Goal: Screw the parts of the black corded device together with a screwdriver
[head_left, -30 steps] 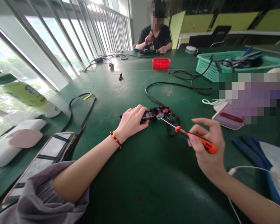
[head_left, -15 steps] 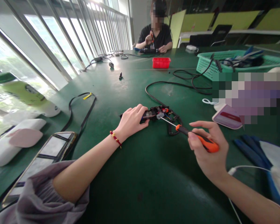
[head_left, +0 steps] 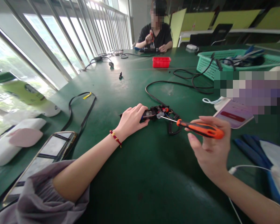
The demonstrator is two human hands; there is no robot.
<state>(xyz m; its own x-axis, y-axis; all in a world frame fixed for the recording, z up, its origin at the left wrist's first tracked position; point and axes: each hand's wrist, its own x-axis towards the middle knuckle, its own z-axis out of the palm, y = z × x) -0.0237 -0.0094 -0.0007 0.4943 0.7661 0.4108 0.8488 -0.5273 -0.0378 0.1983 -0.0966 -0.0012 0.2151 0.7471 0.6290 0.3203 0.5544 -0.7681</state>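
Observation:
My left hand (head_left: pixel 133 120) lies over the left end of a black corded device (head_left: pixel 156 112), holding it against the green table (head_left: pixel 140 174). The device's right end is open and shows inner parts, coloured wires and a grey piece. In my right hand (head_left: pixel 213 154) is a screwdriver (head_left: pixel 202 128) with an orange and black handle. Its handle rests against the curled fingers while the thumb stands a little apart below it. The thin shaft points left, and its tip meets the open part at the grey piece. My left palm hides the device's left end.
A black cable (head_left: pixel 163 82) loops towards a green basket (head_left: pixel 205 66) at the back right. A red bin (head_left: pixel 161 62) stands mid-table. Phones (head_left: pixel 44 158), a bottle (head_left: pixel 35 96) and a strap (head_left: pixel 71 109) lie left. Across the table a person (head_left: pixel 144 35) holds a screwdriver.
My right hand has shifted its hold on the screwdriver: the handle has swung up to nearly level, and the thumb has come away from it. My left hand and the device stay put.

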